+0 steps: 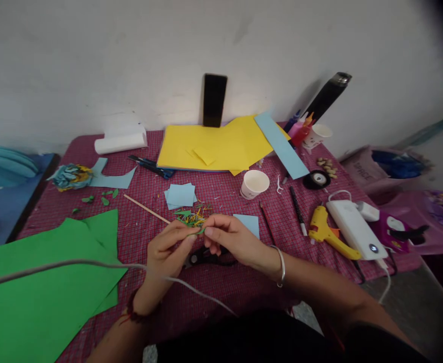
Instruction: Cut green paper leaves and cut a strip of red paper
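Observation:
A small green paper piece (199,231) is pinched between both hands over the middle of the table. My left hand (170,249) grips its left side between thumb and fingertips. At its right end, the thumb and fingers of my right hand (234,237) are closed on it. Just beyond the fingers lies a heap of green, yellow and grey paper snippets (193,219). A thin wooden stick (146,208) slants toward my left hand. Beneath the hands sits a dark-handled tool (199,257), partly hidden, probably scissors. Small green leaf-shaped cutouts (105,200) lie farther left.
Green sheets (51,282) cover the left front. Light-blue squares (180,195), a paper cup (254,184) and yellow sheets (206,146) lie beyond my hands. A yellow glue gun (331,234) and white power bank (355,229) are right. A cable (93,262) crosses the foreground.

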`<state>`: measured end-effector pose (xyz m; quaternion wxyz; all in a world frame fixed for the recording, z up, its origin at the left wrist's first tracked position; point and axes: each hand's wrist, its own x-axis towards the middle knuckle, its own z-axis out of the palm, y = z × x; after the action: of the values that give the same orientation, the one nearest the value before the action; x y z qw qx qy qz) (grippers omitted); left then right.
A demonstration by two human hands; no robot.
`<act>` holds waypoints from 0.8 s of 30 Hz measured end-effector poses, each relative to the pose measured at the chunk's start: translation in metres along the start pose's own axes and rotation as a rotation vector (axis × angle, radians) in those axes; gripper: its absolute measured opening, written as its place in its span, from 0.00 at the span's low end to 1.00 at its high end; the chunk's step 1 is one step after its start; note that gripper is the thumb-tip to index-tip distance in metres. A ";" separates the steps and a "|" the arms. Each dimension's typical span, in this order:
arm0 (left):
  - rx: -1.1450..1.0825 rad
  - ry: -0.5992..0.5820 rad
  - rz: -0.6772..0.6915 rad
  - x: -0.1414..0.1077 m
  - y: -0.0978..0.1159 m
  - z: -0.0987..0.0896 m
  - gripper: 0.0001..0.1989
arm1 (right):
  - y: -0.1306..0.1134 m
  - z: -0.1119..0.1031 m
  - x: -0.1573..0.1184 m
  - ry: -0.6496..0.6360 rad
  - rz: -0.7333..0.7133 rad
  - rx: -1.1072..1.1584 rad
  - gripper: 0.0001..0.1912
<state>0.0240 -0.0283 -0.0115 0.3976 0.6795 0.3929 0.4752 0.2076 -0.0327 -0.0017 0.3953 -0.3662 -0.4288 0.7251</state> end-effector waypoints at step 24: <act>-0.013 -0.003 -0.088 0.000 -0.004 0.005 0.10 | 0.002 -0.002 0.002 0.046 0.016 0.023 0.15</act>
<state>0.0281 -0.0276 -0.0160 0.4232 0.6596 0.4187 0.4589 0.2082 -0.0304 -0.0049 0.4034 -0.3818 -0.4081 0.7245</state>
